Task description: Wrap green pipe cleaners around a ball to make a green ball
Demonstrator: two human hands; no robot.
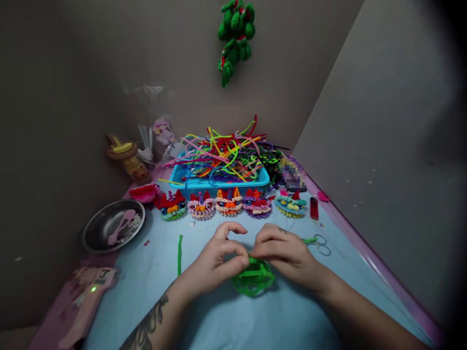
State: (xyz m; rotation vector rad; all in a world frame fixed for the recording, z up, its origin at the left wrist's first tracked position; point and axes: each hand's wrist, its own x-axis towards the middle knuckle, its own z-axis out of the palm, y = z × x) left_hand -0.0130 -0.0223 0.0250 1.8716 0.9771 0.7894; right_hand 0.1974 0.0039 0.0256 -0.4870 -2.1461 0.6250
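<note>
Between my hands is a rounded, open frame of bent green pipe cleaners point(253, 281), just above the blue table cover. My left hand point(224, 255) pinches its upper edge between thumb and a finger, with another finger lifted away. On the opposite side, my right hand point(284, 250) has its fingers closed on the top of the same frame; the fingertips partly hide the spot they grip. A loose green pipe cleaner piece point(179, 255) lies left of my left hand. Scissors point(321, 244) rest beyond my right hand, beside another green piece point(310, 240).
Several colourful pipe-cleaner lion heads point(229, 201) stand in a row before a blue basket point(219, 184) heaped with pipe cleaners. At left are a metal bowl point(93, 228) with a pink tool, a pink glue gun point(87, 306) with a green light, and a lidded cup point(127, 158).
</note>
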